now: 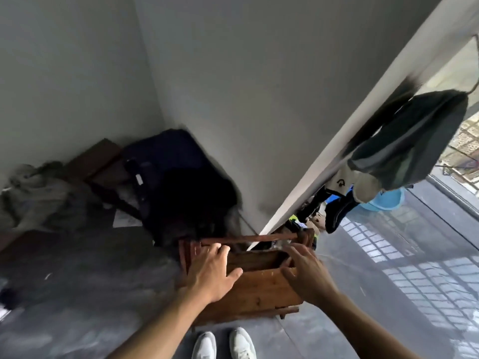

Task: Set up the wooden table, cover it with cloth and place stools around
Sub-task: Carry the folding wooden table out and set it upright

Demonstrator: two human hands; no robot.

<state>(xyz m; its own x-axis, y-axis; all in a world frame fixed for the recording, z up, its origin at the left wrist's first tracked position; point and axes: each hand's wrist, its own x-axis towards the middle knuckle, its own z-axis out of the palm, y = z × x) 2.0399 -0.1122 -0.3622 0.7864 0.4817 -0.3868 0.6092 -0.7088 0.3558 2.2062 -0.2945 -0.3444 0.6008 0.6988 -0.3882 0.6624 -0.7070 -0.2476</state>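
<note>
Wooden table (255, 286) between left hand (210, 273) and right hand (305, 275).

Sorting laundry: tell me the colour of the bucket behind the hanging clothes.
Light blue bucket, seen in the head view.

I see the wooden table (261, 288) low in the frame's center, lying tipped on the grey floor against the wall's corner, its brown underside frame and thin reddish rail facing up toward me.
</note>
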